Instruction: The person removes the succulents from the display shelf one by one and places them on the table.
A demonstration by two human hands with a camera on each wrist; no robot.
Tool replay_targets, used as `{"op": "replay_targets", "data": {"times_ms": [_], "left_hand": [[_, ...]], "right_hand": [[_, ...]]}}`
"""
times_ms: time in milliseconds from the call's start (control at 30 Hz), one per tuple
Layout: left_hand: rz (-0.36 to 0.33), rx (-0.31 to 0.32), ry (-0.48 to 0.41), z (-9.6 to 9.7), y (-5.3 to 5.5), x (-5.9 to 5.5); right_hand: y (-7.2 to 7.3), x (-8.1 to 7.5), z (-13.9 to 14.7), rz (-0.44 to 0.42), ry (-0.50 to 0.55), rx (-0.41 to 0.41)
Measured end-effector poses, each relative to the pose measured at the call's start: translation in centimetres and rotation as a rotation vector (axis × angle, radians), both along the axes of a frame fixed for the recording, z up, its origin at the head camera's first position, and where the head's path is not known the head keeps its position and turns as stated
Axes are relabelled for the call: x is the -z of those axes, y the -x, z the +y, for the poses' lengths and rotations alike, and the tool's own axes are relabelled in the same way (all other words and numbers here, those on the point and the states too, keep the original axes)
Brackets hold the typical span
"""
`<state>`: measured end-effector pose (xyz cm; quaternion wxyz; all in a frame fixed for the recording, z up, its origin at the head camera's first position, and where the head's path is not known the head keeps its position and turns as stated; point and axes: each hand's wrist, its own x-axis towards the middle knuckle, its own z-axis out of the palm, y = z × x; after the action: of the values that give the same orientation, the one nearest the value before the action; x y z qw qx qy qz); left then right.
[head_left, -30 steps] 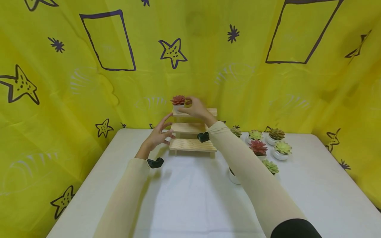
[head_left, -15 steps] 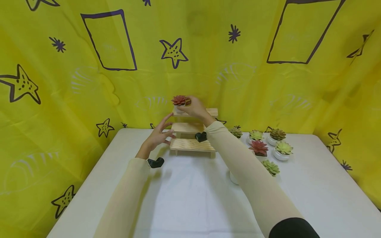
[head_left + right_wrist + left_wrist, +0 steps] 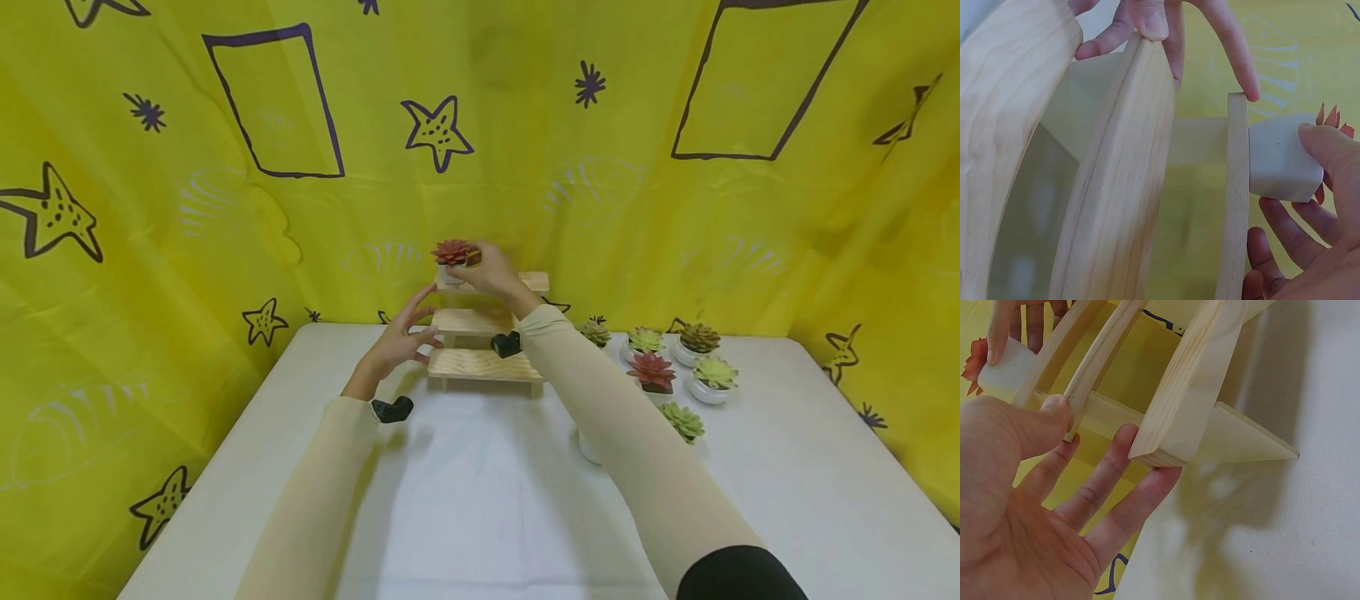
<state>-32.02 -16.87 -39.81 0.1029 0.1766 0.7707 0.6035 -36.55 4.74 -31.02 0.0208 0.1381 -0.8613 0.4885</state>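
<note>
A three-tier wooden stand (image 3: 486, 363) stands at the back of the table in the head view. On the left end of its top shelf sits a red succulent in a white pot (image 3: 1282, 159). My right hand (image 3: 491, 271) pinches that pot, thumb on its front side and fingers round the other. At the stand's left side, my left hand (image 3: 392, 343) holds the shelf ends with spread fingers. In the left wrist view its thumb lies against the middle shelf (image 3: 1094, 369), while other fingertips touch the bottom shelf (image 3: 1166, 425). The right wrist view shows one fingertip at the top shelf's end (image 3: 1237, 103).
Right of the stand, several potted succulents stand on the white table (image 3: 465, 500): a red one (image 3: 652, 372), a dark green one (image 3: 699, 338), and light green ones (image 3: 715, 373). My right forearm partly covers a white pot (image 3: 588, 448). A yellow patterned curtain (image 3: 510, 200) hangs behind.
My right hand and forearm have shifted slightly left, and the thumb covers more of the white pot. My left hand stays at the stand's side.
</note>
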Motion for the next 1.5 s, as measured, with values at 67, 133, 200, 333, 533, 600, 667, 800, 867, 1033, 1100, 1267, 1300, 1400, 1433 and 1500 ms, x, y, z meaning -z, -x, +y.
{"op": "replay_targets", "data": {"times_ms": [67, 133, 200, 333, 533, 600, 667, 800, 867, 1033, 1100, 1267, 1300, 1400, 1433, 1500], "left_hand": [[0.000, 0.000, -0.001, 0.0, 0.0, 0.0], [0.004, 0.002, 0.003, 0.0, 0.0, 0.0], [0.002, 0.004, 0.002, 0.0, 0.0, 0.0], [-0.005, 0.005, 0.002, 0.0, 0.0, 0.0], [0.001, 0.004, 0.003, -0.1, -0.1, -0.2], [0.007, 0.005, 0.006, -0.1, -0.1, -0.2], [0.007, 0.005, 0.004, 0.0, -0.1, -0.3], [0.006, 0.005, -0.002, 0.0, 0.0, -0.2], [0.009, 0.007, 0.001, 0.0, 0.0, -0.3], [0.012, 0.013, 0.009, 0.1, -0.2, -0.3], [0.015, 0.013, 0.011, 0.1, -0.2, -0.2], [0.015, 0.002, 0.016, 0.2, 0.0, -0.1], [0.012, -0.001, 0.016, 0.2, 0.0, -0.1], [0.012, 0.003, 0.018, 0.2, 0.0, -0.1], [0.015, 0.008, 0.018, 0.1, 0.0, -0.1], [0.016, 0.012, 0.013, 0.1, -0.1, -0.2]], "right_hand": [[0.0, 0.0, 0.0, 0.001, -0.003, 0.002], [0.0, -0.1, 0.0, 0.003, -0.012, 0.006], [0.0, -0.1, 0.1, 0.002, -0.022, 0.012], [0.1, -0.1, 0.1, 0.006, -0.025, 0.014], [-0.3, -0.6, 0.1, 0.040, -0.013, -0.022], [-0.6, -0.9, 0.1, 0.060, -0.014, -0.041], [-0.8, -1.2, 0.1, 0.077, -0.020, -0.054], [-1.1, -1.7, 0.2, 0.097, -0.022, -0.070], [-1.3, -1.9, 0.3, 0.103, -0.025, -0.076], [-1.8, -2.2, 0.6, 0.101, -0.022, -0.088], [-2.0, -2.2, 0.7, 0.100, -0.015, -0.091], [-2.0, -2.0, 1.3, 0.110, -0.013, -0.086], [-2.0, -2.0, 1.4, 0.112, -0.016, -0.086], [-2.0, -1.8, 1.8, 0.121, -0.023, -0.088], [-2.1, -1.8, 1.9, 0.123, -0.022, -0.090], [-2.3, -1.9, 2.2, 0.127, -0.023, -0.095]]}}
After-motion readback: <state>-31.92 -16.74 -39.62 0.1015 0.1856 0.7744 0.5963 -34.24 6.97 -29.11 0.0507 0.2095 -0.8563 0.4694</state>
